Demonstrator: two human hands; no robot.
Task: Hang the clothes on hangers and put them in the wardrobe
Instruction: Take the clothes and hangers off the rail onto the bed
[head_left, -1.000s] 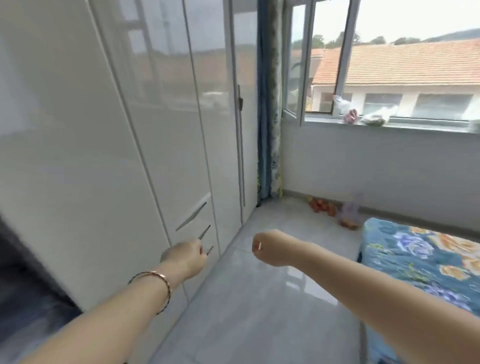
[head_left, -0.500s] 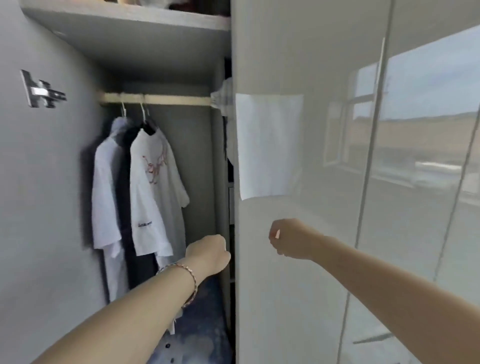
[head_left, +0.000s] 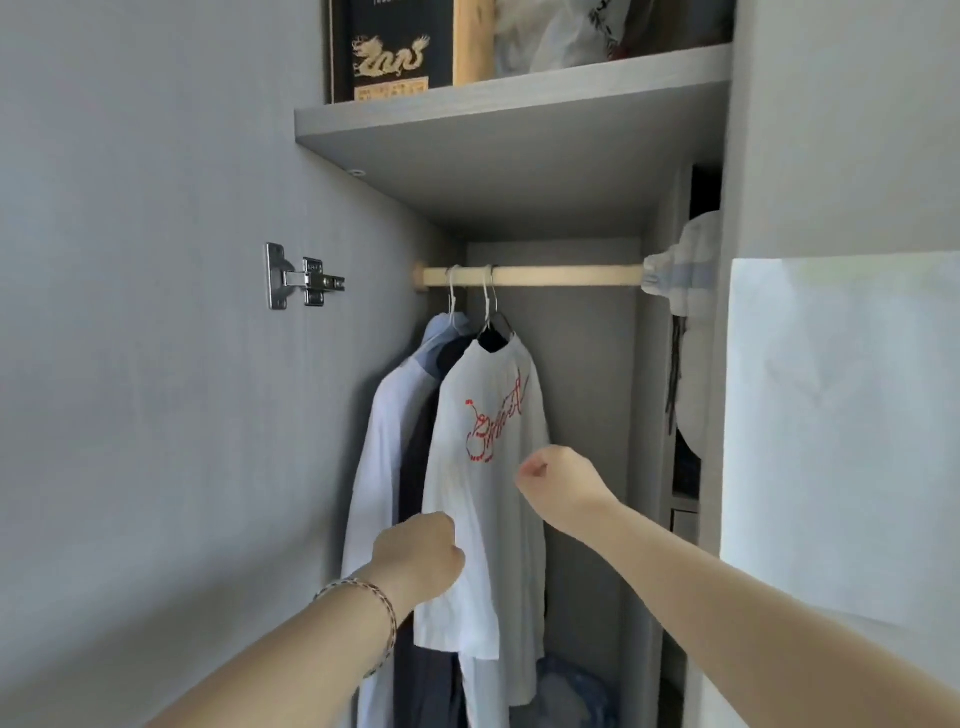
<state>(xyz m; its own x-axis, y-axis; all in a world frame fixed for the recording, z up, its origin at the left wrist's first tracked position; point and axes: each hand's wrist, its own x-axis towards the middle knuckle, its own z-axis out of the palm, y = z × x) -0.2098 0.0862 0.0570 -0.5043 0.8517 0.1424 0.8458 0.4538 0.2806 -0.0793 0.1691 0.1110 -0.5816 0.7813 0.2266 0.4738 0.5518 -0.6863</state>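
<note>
I've turned from the shut doors to face the open wardrobe. The white shirt (head_left: 485, 493) hangs at the rod's (head_left: 535, 275) left end. My left hand (head_left: 421, 558) and right hand (head_left: 558, 491) are fists, holding nothing I can see.

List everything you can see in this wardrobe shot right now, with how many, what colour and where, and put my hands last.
wooden rail: one, pale wood, across the wardrobe under the shelf
hangers: two hooks visible, white, left end of the rail
printed T-shirt: one, white with red print, front-most on the rail
pale shirt: one, white-blue, leftmost
dark garment: one, navy, between those two
shelf: one, grey, above the rail
black box: one, gold dragon, on the shelf
hinge: one, metal, left panel
left hand: fisted, at the T-shirt's lower edge
right hand: fisted, beside the print
</note>
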